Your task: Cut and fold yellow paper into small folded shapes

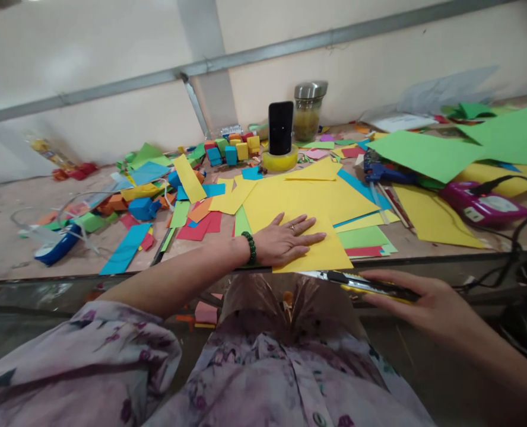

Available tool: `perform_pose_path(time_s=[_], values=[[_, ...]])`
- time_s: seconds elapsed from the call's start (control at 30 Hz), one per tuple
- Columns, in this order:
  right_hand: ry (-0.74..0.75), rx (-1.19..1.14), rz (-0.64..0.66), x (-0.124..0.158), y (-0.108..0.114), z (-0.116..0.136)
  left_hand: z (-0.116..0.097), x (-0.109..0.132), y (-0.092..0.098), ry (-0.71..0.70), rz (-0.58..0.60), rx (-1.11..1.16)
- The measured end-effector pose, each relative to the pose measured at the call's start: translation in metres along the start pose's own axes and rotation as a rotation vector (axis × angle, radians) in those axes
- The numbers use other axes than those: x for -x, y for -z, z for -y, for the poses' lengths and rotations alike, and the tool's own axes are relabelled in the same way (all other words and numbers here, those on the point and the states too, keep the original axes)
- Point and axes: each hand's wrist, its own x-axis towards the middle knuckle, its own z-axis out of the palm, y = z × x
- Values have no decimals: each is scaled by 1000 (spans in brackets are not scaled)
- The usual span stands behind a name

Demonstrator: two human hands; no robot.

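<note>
My left hand (285, 238) lies flat with fingers spread on a yellow paper sheet (328, 252) at the table's front edge. A corner of that sheet reaches slightly over the edge. In my right hand (424, 296) is a box cutter (370, 283), held just off the table's edge with its blade (314, 275) extended and pointing left. The blade lies along the sheet's near edge; whether it touches the paper I cannot tell. More yellow paper (308, 198) is spread beyond my left hand, over blue and green pieces (364, 237).
A phone (281, 127) stands in a yellow tape roll (280, 160) beside a lidded jar (308, 112). Small coloured paper blocks (231, 155) and scraps lie left. At right are green sheets (428, 154), a blue glue gun (388, 172) and a magenta corded box (483, 204).
</note>
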Motion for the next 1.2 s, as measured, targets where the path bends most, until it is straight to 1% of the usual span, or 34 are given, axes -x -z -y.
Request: perform_pose_path(time_s=[0.2, 0.43, 0.53, 0.8, 0.97, 1.03, 1.1, 1.13, 1.17, 1.2], values=[[-25, -5, 39, -2, -3, 7, -1, 0, 1, -2, 1, -14], [37, 6, 65, -6, -8, 16, -1, 0, 1, -4, -1, -19], [55, -5, 96, -8, -13, 19, 0, 0, 1, -3, -3, -15], [69, -29, 91, -8, -16, 17, 0, 0, 2, -7, 6, -16], [111, -46, 156, -6, -23, 20, 2, -1, 1, 1, 12, -5], [131, -45, 215, -1, -17, 22, 3, -1, 0, -13, 4, -2], [142, -33, 290, 6, -3, 22, 3, -1, -1, -29, -12, 2], [132, -28, 285, 9, 7, 22, 3, 0, -1, -32, -16, 5], [114, -24, 217, 11, 18, 20, 2, 0, -2, -28, -18, 9], [89, -17, 88, 11, 29, 18, 1, 0, -2, -21, -16, 13]])
